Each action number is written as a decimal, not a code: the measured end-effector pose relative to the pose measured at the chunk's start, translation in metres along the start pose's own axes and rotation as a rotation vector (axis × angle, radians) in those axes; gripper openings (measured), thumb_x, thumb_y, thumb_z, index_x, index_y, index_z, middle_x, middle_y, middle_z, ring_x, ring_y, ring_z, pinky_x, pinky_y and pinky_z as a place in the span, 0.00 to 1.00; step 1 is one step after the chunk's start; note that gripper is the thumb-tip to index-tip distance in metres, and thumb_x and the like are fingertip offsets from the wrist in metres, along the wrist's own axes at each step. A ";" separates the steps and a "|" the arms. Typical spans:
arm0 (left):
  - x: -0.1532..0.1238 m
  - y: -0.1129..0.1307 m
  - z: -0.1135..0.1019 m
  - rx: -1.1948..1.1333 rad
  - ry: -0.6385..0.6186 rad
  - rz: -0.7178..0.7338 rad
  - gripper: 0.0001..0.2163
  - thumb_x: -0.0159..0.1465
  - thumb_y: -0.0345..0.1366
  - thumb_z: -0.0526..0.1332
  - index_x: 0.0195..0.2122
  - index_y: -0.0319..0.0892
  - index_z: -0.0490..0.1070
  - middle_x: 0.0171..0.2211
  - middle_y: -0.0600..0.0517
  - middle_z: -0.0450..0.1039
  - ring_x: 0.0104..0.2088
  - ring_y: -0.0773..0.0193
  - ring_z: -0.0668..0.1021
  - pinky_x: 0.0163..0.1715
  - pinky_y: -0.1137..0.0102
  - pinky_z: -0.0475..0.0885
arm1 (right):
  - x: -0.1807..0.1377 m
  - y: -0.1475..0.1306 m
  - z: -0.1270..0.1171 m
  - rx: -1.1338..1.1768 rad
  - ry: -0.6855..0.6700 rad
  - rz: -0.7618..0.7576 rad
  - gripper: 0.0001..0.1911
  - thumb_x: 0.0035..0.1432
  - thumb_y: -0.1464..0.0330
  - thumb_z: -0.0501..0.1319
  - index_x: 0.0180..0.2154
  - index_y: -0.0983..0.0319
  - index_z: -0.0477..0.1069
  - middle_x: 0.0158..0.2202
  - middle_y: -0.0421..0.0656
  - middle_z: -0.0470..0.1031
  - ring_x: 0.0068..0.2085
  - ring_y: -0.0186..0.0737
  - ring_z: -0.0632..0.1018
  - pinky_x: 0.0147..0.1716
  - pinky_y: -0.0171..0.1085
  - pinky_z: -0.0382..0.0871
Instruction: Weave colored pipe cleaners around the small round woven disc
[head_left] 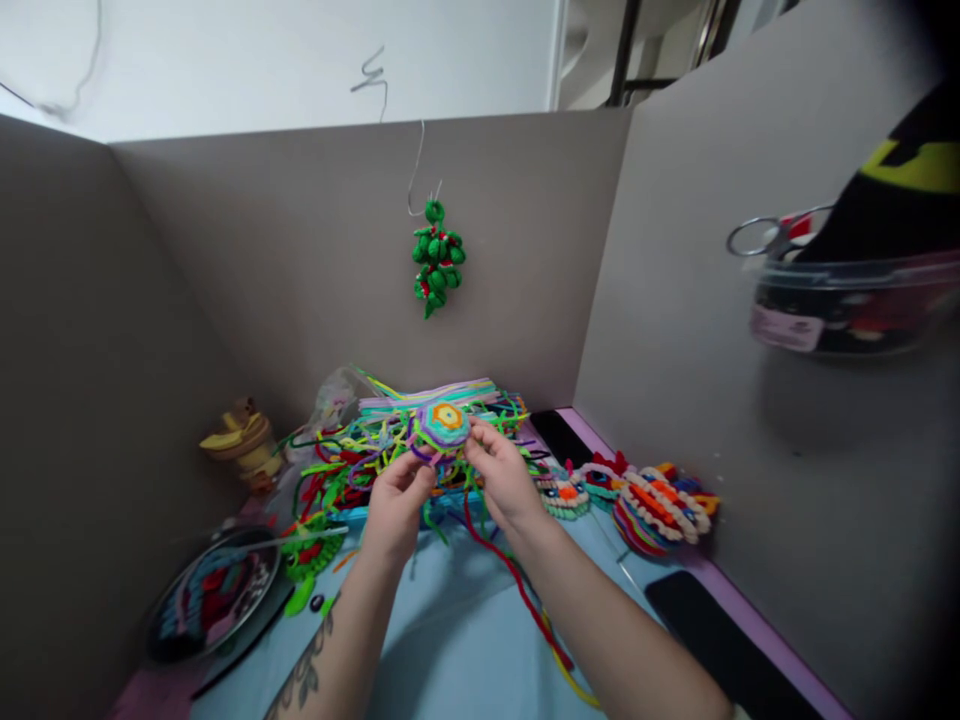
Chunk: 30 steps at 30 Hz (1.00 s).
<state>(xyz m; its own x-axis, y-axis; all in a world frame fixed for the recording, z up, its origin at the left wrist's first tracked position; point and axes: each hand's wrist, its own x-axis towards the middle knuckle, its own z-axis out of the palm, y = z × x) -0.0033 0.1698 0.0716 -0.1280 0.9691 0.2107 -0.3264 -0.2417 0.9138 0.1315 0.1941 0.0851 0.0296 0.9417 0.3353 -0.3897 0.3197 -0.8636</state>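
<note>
Between my two hands, raised over the table, is a small round crocheted piece [448, 425] with rings of orange, teal, green and purple. My left hand [401, 492] pinches its lower left edge with thumb and fingers. On the right edge, my right hand [499, 465] grips it the same way. A red yarn strand [517, 580] and a yellow one hang or lie below my right hand; where they attach is hidden. Right behind the piece lies a tangled heap of coloured yarn [337, 470].
Grey partitions [360, 250] enclose the table. A green crocheted cluster [439, 260] hangs from a wire hook. At right are crocheted pieces [664, 510], a black phone-like slab [735, 640] and a wall-mounted tub with scissors [757, 237]. A round tin [214, 590] and small pot [244, 445] stand left.
</note>
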 end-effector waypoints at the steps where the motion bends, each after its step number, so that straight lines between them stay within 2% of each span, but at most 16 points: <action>1: 0.000 0.000 0.001 -0.012 0.011 -0.016 0.16 0.49 0.43 0.71 0.37 0.40 0.78 0.34 0.50 0.78 0.35 0.63 0.77 0.39 0.70 0.69 | 0.001 0.001 0.000 0.026 0.012 0.014 0.10 0.50 0.60 0.65 0.27 0.60 0.73 0.46 0.45 0.74 0.51 0.46 0.71 0.54 0.44 0.62; 5: -0.001 -0.001 0.004 -0.007 0.079 -0.054 0.15 0.46 0.43 0.73 0.31 0.40 0.76 0.27 0.54 0.74 0.29 0.69 0.74 0.31 0.75 0.67 | 0.003 0.005 -0.001 0.014 0.053 0.023 0.11 0.50 0.59 0.64 0.28 0.60 0.72 0.41 0.44 0.75 0.48 0.45 0.72 0.52 0.44 0.63; 8: -0.002 0.002 0.007 0.013 0.097 -0.077 0.14 0.46 0.42 0.73 0.27 0.39 0.74 0.23 0.56 0.70 0.25 0.71 0.70 0.26 0.77 0.64 | 0.002 0.006 -0.003 -0.135 0.085 -0.048 0.09 0.52 0.62 0.62 0.27 0.60 0.71 0.46 0.45 0.71 0.51 0.45 0.70 0.55 0.44 0.60; 12: -0.003 0.007 0.011 0.005 0.142 -0.117 0.15 0.44 0.43 0.73 0.25 0.38 0.74 0.22 0.56 0.68 0.23 0.72 0.68 0.23 0.77 0.63 | -0.002 0.003 -0.005 -0.339 0.063 -0.156 0.06 0.54 0.66 0.61 0.28 0.60 0.72 0.50 0.47 0.67 0.54 0.45 0.68 0.57 0.44 0.57; 16: -0.005 0.011 0.014 -0.005 0.161 -0.141 0.16 0.41 0.44 0.74 0.24 0.37 0.76 0.21 0.55 0.70 0.23 0.72 0.68 0.22 0.77 0.63 | -0.005 0.000 -0.005 -0.446 0.065 -0.202 0.05 0.56 0.66 0.59 0.30 0.61 0.71 0.50 0.48 0.66 0.54 0.45 0.69 0.56 0.43 0.58; 23: -0.006 0.018 0.018 -0.026 0.224 -0.196 0.20 0.37 0.46 0.75 0.26 0.37 0.78 0.24 0.50 0.76 0.26 0.64 0.75 0.23 0.74 0.67 | -0.008 -0.002 -0.003 -0.533 0.060 -0.243 0.04 0.56 0.68 0.58 0.30 0.60 0.70 0.50 0.47 0.65 0.54 0.45 0.68 0.56 0.44 0.58; 30: -0.005 0.019 0.015 -0.021 0.203 -0.251 0.16 0.39 0.43 0.74 0.24 0.37 0.77 0.23 0.50 0.76 0.26 0.64 0.76 0.26 0.72 0.69 | -0.010 -0.009 -0.001 -0.574 0.056 -0.269 0.03 0.55 0.70 0.59 0.29 0.59 0.70 0.50 0.47 0.65 0.55 0.46 0.67 0.56 0.45 0.58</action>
<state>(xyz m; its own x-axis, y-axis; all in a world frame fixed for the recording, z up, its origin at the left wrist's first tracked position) 0.0050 0.1614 0.0930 -0.2243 0.9698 -0.0956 -0.3905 0.0004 0.9206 0.1359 0.1822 0.0887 0.1117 0.8194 0.5622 0.1931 0.5371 -0.8211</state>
